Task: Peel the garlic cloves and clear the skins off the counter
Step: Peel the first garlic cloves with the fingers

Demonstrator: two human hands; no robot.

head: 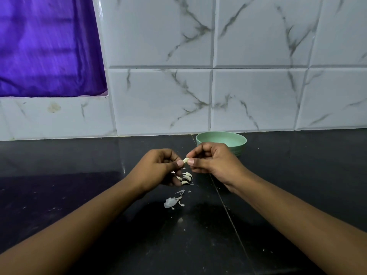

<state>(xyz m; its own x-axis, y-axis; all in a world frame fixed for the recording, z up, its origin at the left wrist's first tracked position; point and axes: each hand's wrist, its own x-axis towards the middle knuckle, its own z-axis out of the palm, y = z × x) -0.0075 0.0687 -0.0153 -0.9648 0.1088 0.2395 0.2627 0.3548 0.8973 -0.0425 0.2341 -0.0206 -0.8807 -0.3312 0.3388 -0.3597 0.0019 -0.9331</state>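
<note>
A green bowl (220, 138) sits by marbled wall tiles (258, 96), purple cloth (47, 48) far left.

A dark counter (79, 175) of polished stone is shown glossy and reflective. The wall tiles (258, 96) are glazed smooth and veined like marble. A pale green bowl (241, 147) is finished matt, seemingly plastic. The garlic clove (185, 160) is seen smooth, the garlic skins (170, 202) thin and papery, the purple cloth (45, 46) faintly sheened.

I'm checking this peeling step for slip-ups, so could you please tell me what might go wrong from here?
The held clove, pinched between left hand and right hand, could slip and fall among the loose cloves below. The skins and tiny flecks scattered over the counter could be missed when clearing.
</note>
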